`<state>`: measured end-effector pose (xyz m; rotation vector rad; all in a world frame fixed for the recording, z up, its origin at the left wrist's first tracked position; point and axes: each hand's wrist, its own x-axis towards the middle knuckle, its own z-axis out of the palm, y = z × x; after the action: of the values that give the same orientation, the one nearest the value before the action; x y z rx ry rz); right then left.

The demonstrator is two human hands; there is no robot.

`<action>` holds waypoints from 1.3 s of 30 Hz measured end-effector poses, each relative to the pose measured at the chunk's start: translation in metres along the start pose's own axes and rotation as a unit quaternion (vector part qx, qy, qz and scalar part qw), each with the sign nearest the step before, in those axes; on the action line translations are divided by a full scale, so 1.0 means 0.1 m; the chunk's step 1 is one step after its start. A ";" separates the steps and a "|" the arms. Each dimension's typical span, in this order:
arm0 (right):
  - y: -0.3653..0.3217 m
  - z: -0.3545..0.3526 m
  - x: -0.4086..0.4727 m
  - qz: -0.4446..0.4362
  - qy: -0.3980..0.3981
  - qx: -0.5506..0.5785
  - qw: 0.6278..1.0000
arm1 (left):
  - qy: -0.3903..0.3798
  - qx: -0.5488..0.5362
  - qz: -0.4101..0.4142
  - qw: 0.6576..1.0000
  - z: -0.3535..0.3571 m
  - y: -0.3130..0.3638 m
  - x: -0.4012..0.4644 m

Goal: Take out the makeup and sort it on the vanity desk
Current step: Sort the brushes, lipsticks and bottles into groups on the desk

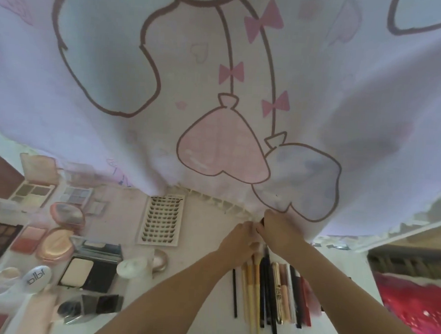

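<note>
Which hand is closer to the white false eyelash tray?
Left. The left hand is just right of the white false eyelash tray; the right hand is beyond it, farther right.

Crowded left by open palettes (33, 191) and compacts (57, 245). Bare desk (203, 281) between lash tray (161, 220) and brush row (271, 294).

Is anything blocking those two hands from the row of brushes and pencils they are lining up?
Nothing visible does. The left hand and right hand already meet at the far tips of the brushes and pencils. The hanging curtain drapes just behind them, not between.
</note>
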<state>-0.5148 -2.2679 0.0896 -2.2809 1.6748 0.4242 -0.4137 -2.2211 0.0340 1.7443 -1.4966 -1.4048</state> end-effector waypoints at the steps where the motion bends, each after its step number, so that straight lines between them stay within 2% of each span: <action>1: 0.00 -0.01 0.00 0.002 -0.003 0.024 1.000 | 0.012 -0.003 -0.003 1.000 0.01 -0.02 0.00; 4: -0.08 -0.12 0.00 0.011 0.010 0.158 0.987 | 0.099 0.023 -0.003 0.995 -0.08 -0.03 -0.07; 6: -0.19 -0.23 -0.02 -0.009 0.034 0.209 0.977 | 0.160 0.041 0.018 0.986 -0.22 -0.04 -0.16; 7: -0.25 -0.28 -0.04 -0.025 0.038 0.224 0.974 | 0.166 0.040 0.033 0.985 -0.31 -0.05 -0.22; 15: -0.69 -0.53 -0.35 -0.119 0.019 0.239 0.964 | 0.034 0.065 0.072 0.995 -1.02 -0.04 -0.83; 20: -0.90 -0.57 -0.66 -0.206 0.019 0.251 0.946 | -0.112 -0.054 0.042 0.991 -1.33 -0.03 -1.28; 22: -0.94 -0.61 -0.77 -0.236 -0.014 0.253 0.938 | -0.126 -0.060 0.044 0.989 -1.42 -0.04 -1.42; 25: -0.97 -0.70 -0.86 -0.239 -0.069 0.253 0.935 | -0.082 0.019 0.054 0.995 -1.46 -0.05 -1.54; 29: -1.03 -0.71 -0.87 -0.159 -0.047 0.232 0.958 | 0.003 0.142 0.111 0.984 -1.45 -0.02 -1.61; 32: -1.02 -0.70 -0.89 -0.194 -0.018 0.230 0.953 | 0.018 0.128 0.109 0.986 -1.47 -0.02 -1.64; 35: -0.96 -0.79 -0.97 -0.225 -0.043 0.276 0.933 | 0.033 0.103 0.099 0.989 -1.52 -0.02 -1.67; 39: -0.97 -0.86 -0.99 -0.192 -0.030 0.238 0.952 | 0.047 0.138 0.132 0.981 -1.52 0.03 -1.66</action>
<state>-0.4445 -2.1873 0.2127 -2.1200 1.1079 -0.0043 -0.2633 -2.1119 0.1615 1.6635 -1.8621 -1.0081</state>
